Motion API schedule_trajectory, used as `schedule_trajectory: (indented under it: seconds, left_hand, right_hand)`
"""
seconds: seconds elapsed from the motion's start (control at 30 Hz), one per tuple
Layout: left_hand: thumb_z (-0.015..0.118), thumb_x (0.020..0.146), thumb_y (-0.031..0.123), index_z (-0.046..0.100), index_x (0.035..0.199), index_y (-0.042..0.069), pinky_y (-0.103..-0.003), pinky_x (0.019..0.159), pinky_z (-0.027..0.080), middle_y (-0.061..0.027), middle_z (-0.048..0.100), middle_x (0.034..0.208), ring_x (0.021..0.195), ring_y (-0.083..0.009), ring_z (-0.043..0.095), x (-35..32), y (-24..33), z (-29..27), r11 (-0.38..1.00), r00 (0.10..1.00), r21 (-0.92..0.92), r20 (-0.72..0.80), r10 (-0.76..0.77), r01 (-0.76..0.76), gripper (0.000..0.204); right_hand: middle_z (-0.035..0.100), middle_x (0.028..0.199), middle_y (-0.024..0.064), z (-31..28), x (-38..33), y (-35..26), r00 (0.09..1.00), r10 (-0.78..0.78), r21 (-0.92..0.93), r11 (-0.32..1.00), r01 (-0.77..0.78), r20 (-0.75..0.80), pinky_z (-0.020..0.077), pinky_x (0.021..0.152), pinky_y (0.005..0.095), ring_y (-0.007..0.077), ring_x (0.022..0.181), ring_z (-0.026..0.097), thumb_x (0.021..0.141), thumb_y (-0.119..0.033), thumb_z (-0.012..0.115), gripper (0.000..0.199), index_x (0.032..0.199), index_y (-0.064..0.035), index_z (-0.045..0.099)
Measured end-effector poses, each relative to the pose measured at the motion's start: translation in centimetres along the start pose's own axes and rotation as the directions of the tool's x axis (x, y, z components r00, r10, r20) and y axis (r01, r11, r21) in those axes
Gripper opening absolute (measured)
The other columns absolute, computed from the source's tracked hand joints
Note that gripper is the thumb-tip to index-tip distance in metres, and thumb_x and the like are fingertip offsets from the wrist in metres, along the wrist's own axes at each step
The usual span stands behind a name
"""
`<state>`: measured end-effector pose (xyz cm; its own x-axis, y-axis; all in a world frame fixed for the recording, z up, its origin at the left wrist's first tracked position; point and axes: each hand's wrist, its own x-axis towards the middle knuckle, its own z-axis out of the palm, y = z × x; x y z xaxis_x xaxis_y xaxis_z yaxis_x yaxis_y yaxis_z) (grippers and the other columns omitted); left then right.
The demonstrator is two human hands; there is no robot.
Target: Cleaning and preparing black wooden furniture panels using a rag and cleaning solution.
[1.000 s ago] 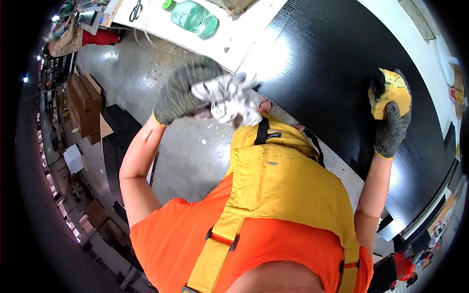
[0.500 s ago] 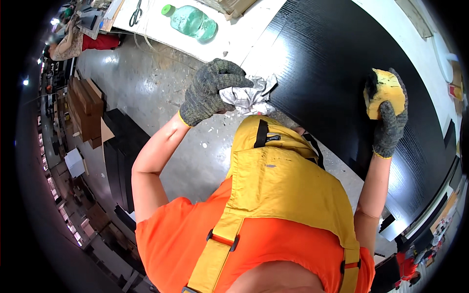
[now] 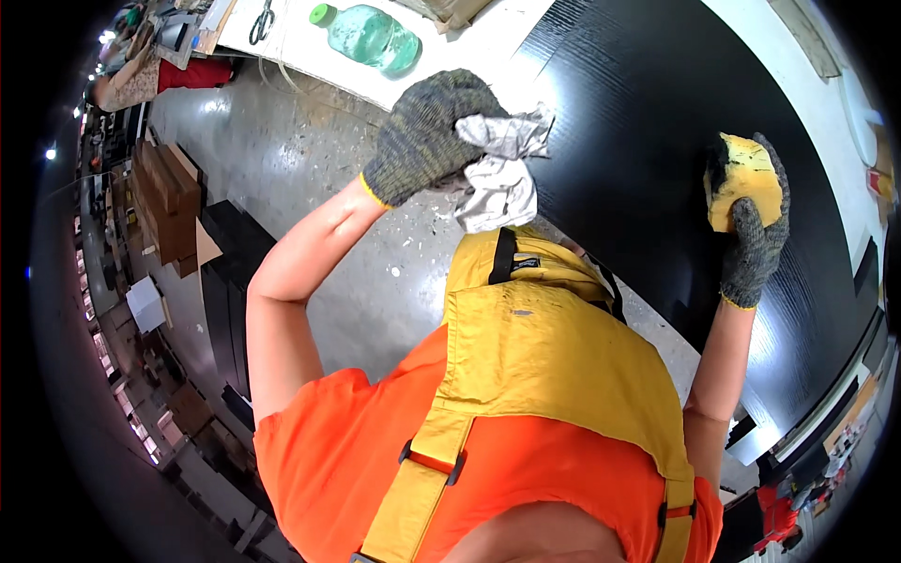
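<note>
My left hand (image 3: pixel 434 133), in a dark grey knitted glove, is closed on a crumpled white rag (image 3: pixel 502 178). The rag hangs down beside the near left edge of a glossy black wood-grain panel (image 3: pixel 638 122). On the right, my gloved right hand (image 3: pixel 758 235) grips a yellow sponge block (image 3: pixel 746 183) with a blackened left side. That sponge is over the right part of the panel; whether it touches the surface I cannot tell.
A green-capped bottle (image 3: pixel 371 39) lies on the white table (image 3: pixel 310 49) at the far left, near black scissors (image 3: pixel 262 22) and a brown package (image 3: pixel 446 9). Brown boards (image 3: pixel 167 202) and black panels (image 3: pixel 225 300) stand on the left floor. Another person (image 3: pixel 141 80) is at the far left.
My left hand has moved away from me and slightly right with the rag, which now hangs more loosely. My right hand and the sponge have barely shifted.
</note>
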<state>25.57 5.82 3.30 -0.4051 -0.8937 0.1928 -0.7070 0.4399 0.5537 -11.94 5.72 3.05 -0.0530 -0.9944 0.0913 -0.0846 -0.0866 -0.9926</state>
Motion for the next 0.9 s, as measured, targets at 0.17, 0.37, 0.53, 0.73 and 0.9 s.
schedule_trajectory:
  seconds: [0.17,0.37,0.53,0.73,0.9]
  left_hand:
    - [0.072,0.075,0.022,0.068,0.1,0.006,-0.036,0.081,0.051,-0.0115,0.066,0.097,0.091,-0.0287,0.065,3.0,-0.5,1.1,0.995,0.996,-0.094,-0.078,-0.036,0.028,0.03]
    - [0.07,0.078,0.029,0.068,0.101,0.008,-0.036,0.081,0.052,-0.0115,0.067,0.097,0.091,-0.0285,0.065,6.3,-1.3,2.6,0.996,0.979,0.078,-0.192,0.068,-0.054,0.031]
    - [0.067,0.08,0.033,0.068,0.1,0.012,-0.037,0.081,0.051,-0.007,0.066,0.094,0.089,-0.0254,0.065,4.1,-0.7,2.1,0.995,0.985,0.013,-0.142,-0.096,0.099,0.029]
    - [0.077,0.063,0.019,0.068,0.095,0.008,-0.041,0.081,0.05,-0.0107,0.065,0.092,0.087,-0.0319,0.063,-2.8,0.1,-0.1,0.98,0.983,0.131,-0.085,0.163,-0.151,0.034]
    - [0.082,0.064,0.018,0.068,0.104,0.008,-0.037,0.085,0.053,-0.0076,0.07,0.096,0.09,-0.0223,0.065,-8.4,-2.7,-3.4,0.905,0.972,-0.363,0.003,-0.236,0.221,0.044]
  right_hand:
    - [0.054,0.134,0.0163,-0.3,0.3,-0.4,0.997,0.004,-0.073,0.997,0.002,0.073,0.0443,0.103,0.0349,0.0247,0.117,0.057,0.076,-0.042,0.076,0.08,0.136,0.0027,0.046]
    - [0.055,0.132,0.0146,-0.4,0.3,-0.2,0.995,-0.021,-0.043,0.999,0.025,0.098,0.0453,0.101,0.0342,0.023,0.115,0.057,0.077,-0.037,0.077,0.077,0.136,0.0025,0.047]
    - [0.055,0.132,0.0142,-0.7,0.3,0.3,0.992,-0.05,-0.02,0.998,0.053,0.117,0.0456,0.101,0.0342,0.0228,0.116,0.057,0.079,-0.035,0.076,0.074,0.136,0.0023,0.047]
    - [0.057,0.131,0.0142,-0.8,0.1,0.3,0.994,-0.035,0.041,0.999,0.031,0.099,0.0468,0.101,0.0366,0.0238,0.114,0.059,0.077,-0.029,0.077,0.07,0.134,-0.0003,0.05]
    - [0.055,0.132,0.0141,-0.3,0.4,-0.4,0.993,-0.016,-0.041,0.999,0.021,0.117,0.0452,0.102,0.0351,0.0232,0.116,0.058,0.078,-0.036,0.076,0.074,0.135,0.0014,0.048]
